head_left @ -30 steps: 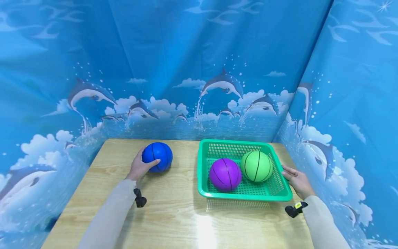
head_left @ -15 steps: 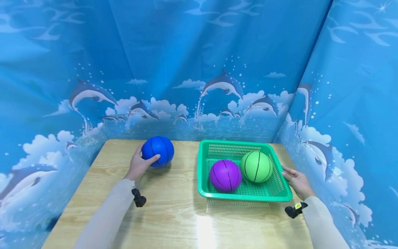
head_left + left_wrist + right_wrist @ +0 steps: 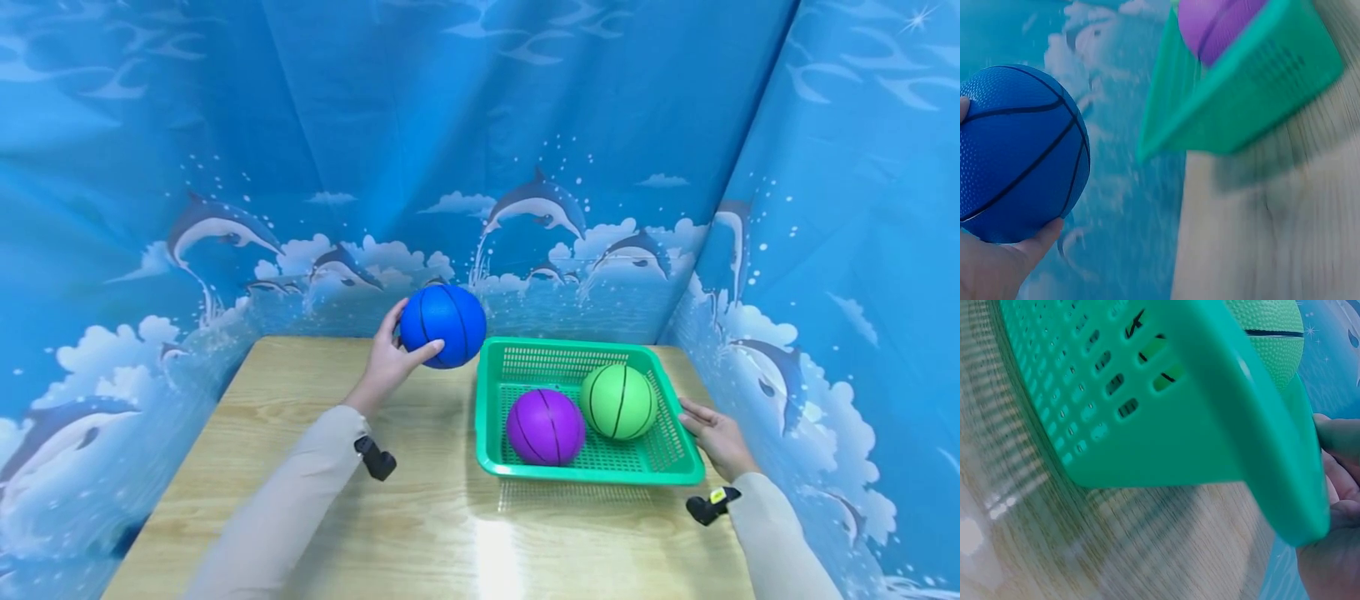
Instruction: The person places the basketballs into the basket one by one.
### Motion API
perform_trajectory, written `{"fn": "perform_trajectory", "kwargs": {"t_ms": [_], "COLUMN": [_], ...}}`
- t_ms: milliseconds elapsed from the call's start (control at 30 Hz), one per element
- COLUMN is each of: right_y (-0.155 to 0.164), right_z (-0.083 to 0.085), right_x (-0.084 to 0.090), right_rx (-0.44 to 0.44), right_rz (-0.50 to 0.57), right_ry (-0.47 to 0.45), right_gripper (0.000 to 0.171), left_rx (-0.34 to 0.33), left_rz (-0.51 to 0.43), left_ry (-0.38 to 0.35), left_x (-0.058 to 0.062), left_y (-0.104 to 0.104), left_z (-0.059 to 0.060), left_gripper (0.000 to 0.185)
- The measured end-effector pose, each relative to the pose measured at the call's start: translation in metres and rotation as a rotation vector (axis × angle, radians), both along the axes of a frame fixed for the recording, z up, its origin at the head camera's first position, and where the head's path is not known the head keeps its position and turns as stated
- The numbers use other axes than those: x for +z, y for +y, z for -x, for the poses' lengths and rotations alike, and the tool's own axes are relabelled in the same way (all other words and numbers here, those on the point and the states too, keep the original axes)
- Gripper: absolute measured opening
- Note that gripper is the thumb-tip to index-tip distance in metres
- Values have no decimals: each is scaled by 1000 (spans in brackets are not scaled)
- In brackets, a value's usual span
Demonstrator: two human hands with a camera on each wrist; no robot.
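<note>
One blue rubber ball with black seam lines (image 3: 443,326) is held in the air above the far part of the table, at about 10 o'clock from the green plastic mesh basket (image 3: 487,417) and just beside its far left corner. The left hand (image 3: 390,364) cups this ball from the side and below, thumb curled across its near face and fingers wrapped behind; in the left wrist view the blue ball (image 3: 1016,153) rests against the palm with the thumb under it.

At 3 o'clock from the ball, the basket sits flat on the light wooden table (image 3: 420,517). Inside it lie a purple rubber ball (image 3: 545,427) toward the near left and a green rubber ball (image 3: 618,401) at its 2 o'clock, the two touching or nearly so. The right hand (image 3: 716,436) rests against the right rim of the basket, fingers stretched along the edge; the right wrist view shows fingertips (image 3: 1340,440) pressed to the rim (image 3: 1285,487).

Blue dolphin-print cloth (image 3: 525,167) hangs behind and on both sides of the table.
</note>
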State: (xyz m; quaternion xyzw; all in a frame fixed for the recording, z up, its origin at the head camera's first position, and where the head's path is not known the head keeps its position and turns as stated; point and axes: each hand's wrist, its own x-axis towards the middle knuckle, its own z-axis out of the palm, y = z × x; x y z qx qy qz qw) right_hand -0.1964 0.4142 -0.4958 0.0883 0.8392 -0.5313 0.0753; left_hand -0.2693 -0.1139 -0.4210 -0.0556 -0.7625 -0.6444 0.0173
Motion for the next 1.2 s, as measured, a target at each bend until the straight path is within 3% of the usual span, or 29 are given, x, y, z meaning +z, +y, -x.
{"fn": "perform_trajectory", "kwargs": {"t_ms": [333, 633, 867, 1200], "right_y": [0, -1, 0, 0], "right_z": [-1, -1, 0, 0], "right_x": [1, -1, -1, -1], "right_rx": [8, 2, 0, -11], "right_rz": [-4, 10, 21, 24], "right_ry": [-1, 0, 4, 17], "right_gripper": [64, 64, 63, 63], "left_rx": [-83, -118, -141, -71], "left_rz": [-62, -47, -60, -40], "left_ry": [27, -19, -30, -56], "left_x": [11, 12, 6, -12], "left_y": [68, 117, 143, 171], "left_z": [6, 4, 5, 8], "left_gripper": [92, 93, 96, 95]}}
